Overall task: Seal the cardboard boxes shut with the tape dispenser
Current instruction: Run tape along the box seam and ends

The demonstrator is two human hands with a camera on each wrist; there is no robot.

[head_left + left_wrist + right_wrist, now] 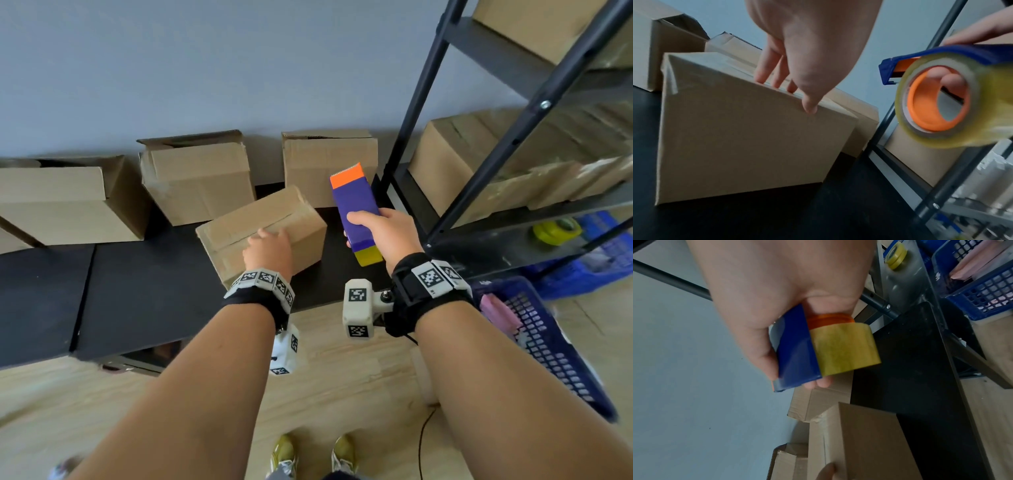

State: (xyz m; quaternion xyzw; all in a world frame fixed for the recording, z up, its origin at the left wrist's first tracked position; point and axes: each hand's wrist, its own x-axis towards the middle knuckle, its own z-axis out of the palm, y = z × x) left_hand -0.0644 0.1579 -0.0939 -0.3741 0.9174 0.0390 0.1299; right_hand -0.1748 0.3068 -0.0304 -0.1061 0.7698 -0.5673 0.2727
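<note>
Blue-and-orange plastic tape dispenser (356,209) with its yellowish roll is gripped in my right hand (387,236), up beside the closed brown cardboard box (263,226) on the black desk (144,291); left hand's (270,251) straight fingers (766,68) press its top.

Head view bright, edges warped; wrist views dim, motion-blurred.

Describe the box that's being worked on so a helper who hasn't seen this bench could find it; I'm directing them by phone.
On the black bench left of the metal shelving, cardboard boxes line the wall. The cardboard box meant stands alone in front of them, turned at an angle, flaps closed, with the left hand resting on top.
</note>
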